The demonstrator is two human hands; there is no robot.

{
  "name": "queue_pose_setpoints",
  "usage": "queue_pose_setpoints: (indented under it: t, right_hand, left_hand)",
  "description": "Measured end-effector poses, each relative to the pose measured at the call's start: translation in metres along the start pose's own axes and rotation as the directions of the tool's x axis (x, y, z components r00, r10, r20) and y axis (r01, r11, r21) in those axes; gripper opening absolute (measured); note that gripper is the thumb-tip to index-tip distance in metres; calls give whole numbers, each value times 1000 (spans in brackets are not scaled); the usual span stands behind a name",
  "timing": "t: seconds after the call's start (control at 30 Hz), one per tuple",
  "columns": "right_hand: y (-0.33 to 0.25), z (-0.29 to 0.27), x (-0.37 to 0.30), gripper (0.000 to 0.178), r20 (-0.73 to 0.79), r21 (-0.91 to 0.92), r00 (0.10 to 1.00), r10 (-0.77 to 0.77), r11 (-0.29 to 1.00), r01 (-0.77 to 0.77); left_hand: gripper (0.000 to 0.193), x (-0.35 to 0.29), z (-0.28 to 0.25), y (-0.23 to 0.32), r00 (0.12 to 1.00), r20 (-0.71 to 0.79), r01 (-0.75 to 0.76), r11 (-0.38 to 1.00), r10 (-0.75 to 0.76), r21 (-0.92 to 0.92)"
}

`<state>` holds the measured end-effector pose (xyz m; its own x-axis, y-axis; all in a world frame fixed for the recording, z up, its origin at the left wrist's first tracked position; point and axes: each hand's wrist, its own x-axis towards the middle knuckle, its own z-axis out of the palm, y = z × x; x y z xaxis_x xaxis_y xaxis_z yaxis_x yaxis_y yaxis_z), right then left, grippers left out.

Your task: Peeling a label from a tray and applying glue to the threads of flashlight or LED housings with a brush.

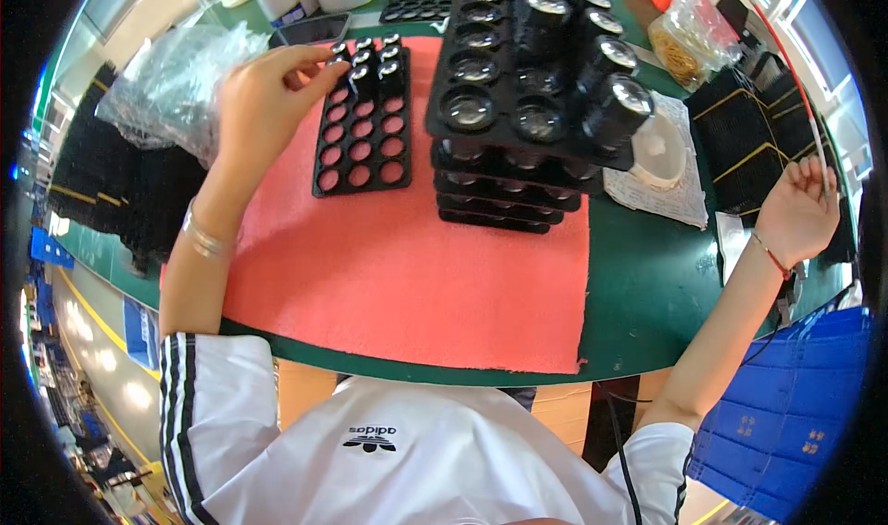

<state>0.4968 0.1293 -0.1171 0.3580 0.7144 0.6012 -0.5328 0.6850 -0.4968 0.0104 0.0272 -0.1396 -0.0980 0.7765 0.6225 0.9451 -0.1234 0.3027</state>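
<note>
My left hand reaches over a black tray with round holes on the red cloth. Its thumb and index finger pinch a black lens-like cylinder at the tray's far left corner. Several similar cylinders with shiny tops stand in the far rows; the nearer holes show red cloth through them. Off at the far right, my right hand is closed around a slim pale rod, from which a thin red line runs upward.
A tall stack of black trays, its top one holding shiny-topped cylinders, rises beside the tray. Clear plastic bags lie at left. A white round dish, a bag of yellow bands and banded black stacks occupy the right.
</note>
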Motion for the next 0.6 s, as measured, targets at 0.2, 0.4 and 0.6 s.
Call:
queue_pose_setpoints:
  t: [0.2, 0.4, 0.6]
  right_hand:
    - [16, 60, -36, 42, 151, -671, 903, -402, 629, 392]
    - [14, 67, -50, 40, 279, -765, 804, -526, 384, 517]
    - [18, 67, -49, 41, 284, -674, 808, -516, 493, 551]
  left_hand:
    - [19, 13, -23, 57, 974, -41, -225, 953, 221, -204]
    - [23, 41, -12, 106, 940, 118, -291, 932, 321, -214]
    - [30, 47, 2, 111, 949, 11, -308, 938, 314, -158]
